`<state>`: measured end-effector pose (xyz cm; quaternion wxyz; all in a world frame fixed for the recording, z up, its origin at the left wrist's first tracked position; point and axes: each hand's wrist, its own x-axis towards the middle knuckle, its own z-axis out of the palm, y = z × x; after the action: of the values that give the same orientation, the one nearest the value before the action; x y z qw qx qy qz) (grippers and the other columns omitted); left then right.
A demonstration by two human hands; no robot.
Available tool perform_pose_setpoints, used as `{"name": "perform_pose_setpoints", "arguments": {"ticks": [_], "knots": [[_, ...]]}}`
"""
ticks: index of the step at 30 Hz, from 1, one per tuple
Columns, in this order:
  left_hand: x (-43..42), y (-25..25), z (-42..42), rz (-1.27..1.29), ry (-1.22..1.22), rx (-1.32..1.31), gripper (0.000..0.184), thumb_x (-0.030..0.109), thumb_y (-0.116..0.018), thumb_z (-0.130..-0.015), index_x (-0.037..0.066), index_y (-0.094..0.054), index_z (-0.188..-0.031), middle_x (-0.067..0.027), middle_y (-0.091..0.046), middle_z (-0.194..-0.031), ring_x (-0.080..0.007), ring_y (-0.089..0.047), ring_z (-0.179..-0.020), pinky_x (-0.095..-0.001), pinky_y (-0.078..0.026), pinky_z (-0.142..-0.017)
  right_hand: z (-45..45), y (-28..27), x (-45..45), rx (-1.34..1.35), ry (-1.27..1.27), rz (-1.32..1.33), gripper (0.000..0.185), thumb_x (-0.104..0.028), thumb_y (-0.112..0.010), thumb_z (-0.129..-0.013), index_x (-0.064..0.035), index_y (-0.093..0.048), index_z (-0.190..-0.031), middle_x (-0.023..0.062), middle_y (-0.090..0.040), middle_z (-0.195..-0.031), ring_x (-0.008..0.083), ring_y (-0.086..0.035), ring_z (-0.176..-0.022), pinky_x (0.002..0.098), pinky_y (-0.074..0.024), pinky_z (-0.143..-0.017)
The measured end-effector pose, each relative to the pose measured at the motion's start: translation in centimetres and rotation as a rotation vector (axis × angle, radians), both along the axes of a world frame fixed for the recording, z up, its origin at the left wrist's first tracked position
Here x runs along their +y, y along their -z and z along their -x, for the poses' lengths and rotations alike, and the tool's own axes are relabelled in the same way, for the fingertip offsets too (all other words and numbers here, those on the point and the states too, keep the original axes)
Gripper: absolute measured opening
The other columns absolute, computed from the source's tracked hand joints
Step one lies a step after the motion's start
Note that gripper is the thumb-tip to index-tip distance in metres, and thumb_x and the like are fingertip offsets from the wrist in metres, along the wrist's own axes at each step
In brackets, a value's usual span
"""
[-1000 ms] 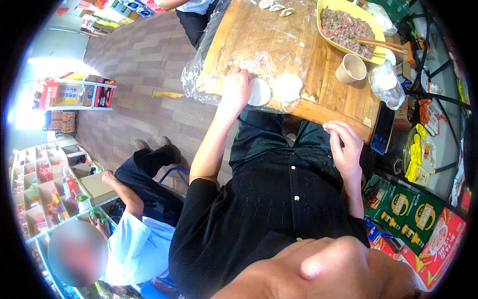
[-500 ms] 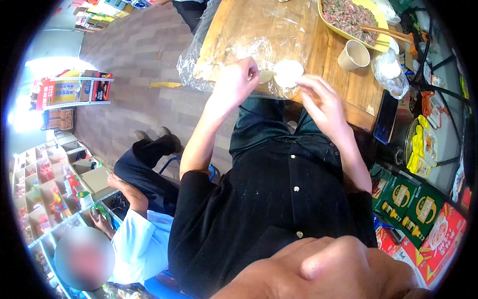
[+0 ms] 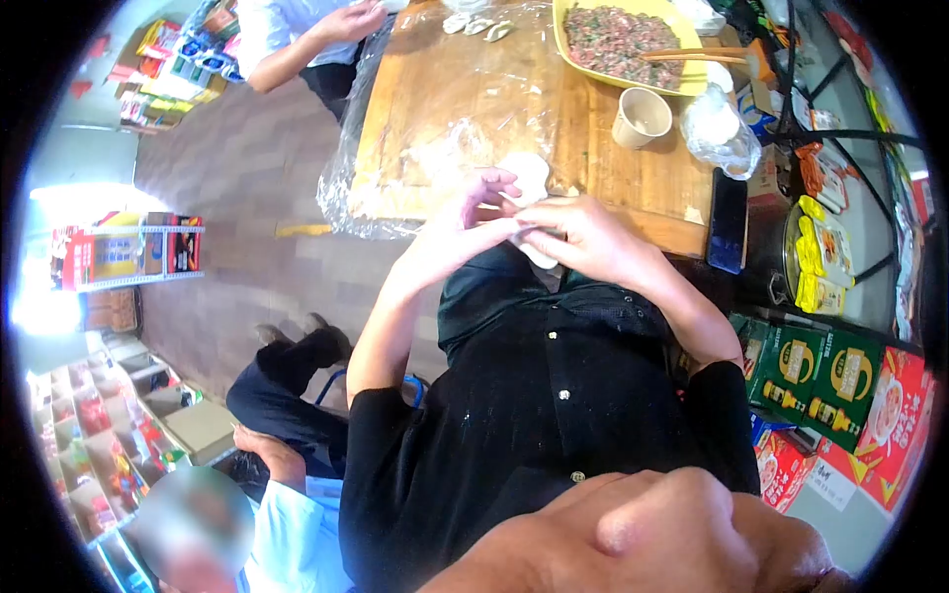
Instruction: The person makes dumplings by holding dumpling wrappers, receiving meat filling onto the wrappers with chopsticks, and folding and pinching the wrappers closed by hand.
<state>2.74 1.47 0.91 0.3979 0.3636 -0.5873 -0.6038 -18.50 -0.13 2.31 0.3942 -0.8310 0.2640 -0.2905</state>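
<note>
Both bare hands meet over the near edge of a wooden table [image 3: 643,178]. The fingers of the left hand [image 3: 474,219] and right hand [image 3: 588,237] pinch a white dough round [image 3: 537,255] between them, mostly hidden. From the hands, a second dough round [image 3: 531,173] lies on the table at 12 o'clock, a yellow bowl [image 3: 690,30] of minced filling sits at 1, a paper cup [image 3: 643,119] at 2, and a dark phone [image 3: 728,222] at 3.

A cup [image 3: 643,119] stands before a basin [image 3: 689,32] of minced meat [image 3: 615,36] on the table's [image 3: 593,119] right side. Dumplings [image 3: 478,27] lie left of the basin; a phone [image 3: 728,222] sits at the near right corner.
</note>
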Motion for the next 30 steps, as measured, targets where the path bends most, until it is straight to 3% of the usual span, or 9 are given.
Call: {"name": "perform_pose_setpoints", "arguments": {"ticks": [1, 2, 4, 8, 11, 14, 18, 24, 30], "knots": [[-0.7, 0.8, -0.2, -0.075, 0.191, 0.114, 0.065, 0.033, -0.064, -0.089, 0.002, -0.035, -0.139, -0.0118, -0.047, -0.129, -0.0197, -0.05, -0.116, -0.0347, -0.042, -0.098, -0.3, -0.4, 0.2, -0.036, 0.011, 0.06, 0.019, -0.019, -0.061, -0.088, -0.0056, -0.065, -0.101, 0.015, -0.068, -0.094, 0.032, -0.067, -0.087, 0.0387, -0.0521, -0.076], [-0.2, 2.2, 0.8, -0.19, 0.25, 0.302, 0.078, 0.047, -0.064, -0.087, 0.002, -0.032, -0.142, -0.0147, -0.046, -0.133, -0.0226, -0.048, -0.122, -0.0371, -0.038, -0.103, 0.4, -1.8, 0.3, 0.134, -0.062, -0.069, 0.019, -0.017, -0.059, -0.088, -0.0067, -0.065, -0.102, 0.0158, -0.068, -0.096, 0.0335, -0.066, -0.088, 0.0404, -0.0523, -0.076], [0.9, 3.2, 1.8, -0.363, 0.308, 0.469, 0.085, 0.051, -0.066, -0.084, 0.001, -0.032, -0.143, -0.0148, -0.044, -0.137, -0.0242, -0.045, -0.126, -0.0384, -0.036, -0.106, 0.4, -1.3, 0.5, 0.064, -0.009, 0.143, 0.019, -0.016, -0.058, -0.087, -0.0082, -0.066, -0.102, 0.0141, -0.068, -0.093, 0.0327, -0.065, -0.085, 0.0414, -0.0522, -0.073], [1.8, 2.4, 4.2, -0.634, 0.222, 0.616, 0.06, 0.028, -0.067, -0.088, -0.002, -0.041, -0.134, -0.0121, -0.053, -0.128, -0.0229, -0.051, -0.121, -0.0391, -0.041, -0.103, 2.0, -1.4, 0.3, 0.305, 0.139, 0.205, 0.016, -0.017, -0.058, -0.086, -0.0114, -0.066, -0.099, 0.0106, -0.067, -0.088, 0.0314, -0.066, -0.078, 0.041, -0.0527, -0.067], [2.5, 3.6, 5.7, -0.756, 0.088, 0.678, 0.047, 0.013, -0.061, -0.09, -0.002, -0.044, -0.132, -0.0125, -0.056, -0.126, -0.024, -0.055, -0.117, -0.0391, -0.045, -0.101, 3.4, -2.0, -0.1, 0.316, 0.185, 0.15, 0.018, -0.019, -0.06, -0.086, -0.0098, -0.065, -0.101, 0.0114, -0.067, -0.088, 0.03, -0.066, -0.076, 0.037, -0.0526, -0.066], [2.6, 2.3, 6.8, -0.711, 0.125, 0.723, 0.06, 0.012, -0.062, -0.087, -0.004, -0.035, -0.139, -0.0237, -0.048, -0.135, -0.0334, -0.049, -0.125, -0.0414, -0.04, -0.106, 6.7, -3.6, -2.1, 0.319, 0.46, -0.039, 0.021, -0.021, -0.061, -0.087, -0.0066, -0.064, -0.103, 0.0098, -0.067, -0.086, 0.0228, -0.066, -0.076, 0.0327, -0.0515, -0.066], [2.9, 1.6, 6.6, -0.701, 0.125, 0.716, 0.065, 0.013, -0.063, -0.085, -0.004, -0.033, -0.14, -0.0273, -0.043, -0.138, -0.037, -0.046, -0.128, -0.0417, -0.037, -0.109, 13.7, -1.8, -8.9, 0.009, 0.827, -0.169, 0.037, -0.026, -0.063, -0.09, -0.0042, -0.057, -0.119, 0.0079, -0.065, -0.093, 0.0126, -0.062, -0.079, 0.0281, -0.051, -0.065], [3.2, 0.4, 6.9, -0.795, 0.23, 0.836, 0.069, 0.014, -0.062, -0.079, -0.007, -0.034, -0.139, -0.0292, -0.036, -0.143, -0.0393, -0.038, -0.133, -0.0434, -0.026, -0.115, 15.7, -0.7, -17.5, -0.349, 0.821, -0.273, 0.054, -0.033, -0.066, -0.089, 0.0019, -0.051, -0.128, 0.0078, -0.062, -0.101, 0.012, -0.062, -0.083, 0.0231, -0.0518, -0.064], [3.1, 0.3, 6.6, -0.877, 0.174, 0.862, 0.064, 0.01, -0.058, -0.077, -0.011, -0.036, -0.134, -0.0294, -0.04, -0.14, -0.0398, -0.042, -0.13, -0.043, -0.029, -0.113, 15.4, -0.6, -20.3, -0.315, 0.718, -0.361, 0.039, -0.029, -0.063, -0.091, 0.0012, -0.062, -0.117, 0.0085, -0.065, -0.1, 0.0127, -0.065, -0.086, 0.024, -0.0546, -0.071]]}}
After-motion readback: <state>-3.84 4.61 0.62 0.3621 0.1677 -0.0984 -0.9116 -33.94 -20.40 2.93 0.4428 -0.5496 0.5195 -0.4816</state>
